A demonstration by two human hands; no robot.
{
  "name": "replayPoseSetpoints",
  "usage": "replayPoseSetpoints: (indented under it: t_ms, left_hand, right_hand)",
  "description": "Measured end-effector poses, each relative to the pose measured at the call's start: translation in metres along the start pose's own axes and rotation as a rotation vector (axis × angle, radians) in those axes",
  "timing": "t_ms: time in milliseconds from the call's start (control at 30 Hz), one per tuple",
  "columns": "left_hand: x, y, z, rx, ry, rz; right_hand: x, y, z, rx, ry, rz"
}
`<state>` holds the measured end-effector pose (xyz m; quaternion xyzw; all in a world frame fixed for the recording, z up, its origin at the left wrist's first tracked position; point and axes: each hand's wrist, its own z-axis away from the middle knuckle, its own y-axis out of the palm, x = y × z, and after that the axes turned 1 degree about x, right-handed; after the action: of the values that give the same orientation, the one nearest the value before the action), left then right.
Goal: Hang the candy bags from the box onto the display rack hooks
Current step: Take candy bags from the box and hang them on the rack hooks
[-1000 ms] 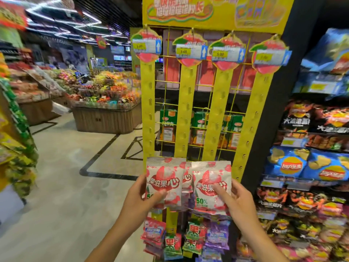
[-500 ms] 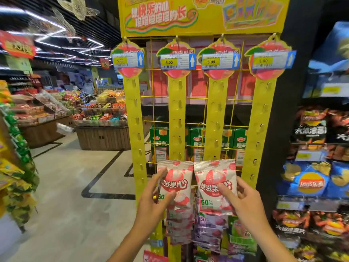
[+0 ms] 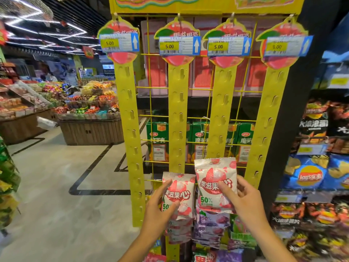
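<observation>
A yellow display rack (image 3: 177,103) with several vertical hook strips stands in front of me. My left hand (image 3: 160,208) grips a red-and-white candy bag (image 3: 181,193) against the second strip, its top at a low hook. My right hand (image 3: 243,199) holds a second red-and-white candy bag (image 3: 213,180) higher, against the third strip (image 3: 221,114). Below them hang several more bags, red ones (image 3: 179,233) and purple ones (image 3: 209,224). The upper hooks are bare. The box is out of view.
Shelves of chip bags (image 3: 311,176) stand close on the right. Green boxes (image 3: 200,140) sit behind the wire grid. Open floor (image 3: 56,186) lies to the left, with a wooden candy island (image 3: 90,129) beyond and a snack rack (image 3: 7,182) at the left edge.
Both hands have brought the bags up to the strips. The right bag has risen above the left one, and the left bag now sits over the hanging red bags.
</observation>
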<state>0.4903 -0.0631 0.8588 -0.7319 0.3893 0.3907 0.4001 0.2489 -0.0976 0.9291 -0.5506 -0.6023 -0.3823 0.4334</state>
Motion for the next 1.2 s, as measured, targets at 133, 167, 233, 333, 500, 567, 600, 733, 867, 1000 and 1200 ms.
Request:
replayPoseSetpoints:
  t_ms: [133, 167, 233, 333, 500, 567, 600, 733, 867, 1000, 1200]
  left_hand:
    - [0.013, 0.006, 0.014, 0.042, -0.017, -0.012]
    - [0.014, 0.006, 0.016, 0.03, -0.01, -0.002]
    - [0.012, 0.007, 0.017, 0.008, 0.002, 0.004]
    - [0.004, 0.007, 0.014, -0.014, 0.037, 0.026]
    - [-0.016, 0.001, -0.005, -0.031, 0.146, 0.022]
    - [-0.024, -0.002, -0.013, -0.024, 0.188, -0.005]
    - [-0.026, -0.003, -0.017, -0.019, 0.206, -0.02]
    - [-0.028, -0.002, -0.027, -0.031, 0.187, -0.032]
    - [-0.022, 0.002, -0.025, -0.047, 0.131, -0.028]
    - [-0.012, 0.005, -0.02, -0.027, 0.106, -0.053]
    - [0.001, 0.007, -0.014, -0.009, 0.091, -0.082]
  right_hand:
    - [-0.013, 0.006, 0.006, 0.0, 0.043, -0.016]
    - [-0.015, 0.008, 0.008, 0.0, 0.054, -0.018]
    - [-0.017, 0.01, 0.011, 0.002, 0.065, -0.019]
    - [-0.015, 0.012, 0.014, -0.006, 0.059, -0.017]
    - [-0.009, 0.015, 0.011, -0.028, 0.025, -0.026]
    - [-0.008, 0.016, 0.009, -0.031, 0.012, -0.019]
    - [-0.008, 0.017, 0.009, -0.032, 0.007, -0.015]
    - [-0.008, 0.019, 0.009, -0.023, -0.003, -0.014]
    - [-0.009, 0.018, 0.009, -0.021, -0.001, -0.027]
    - [-0.011, 0.015, 0.008, -0.021, 0.001, -0.035]
    - [-0.013, 0.012, 0.009, -0.02, 0.021, -0.051]
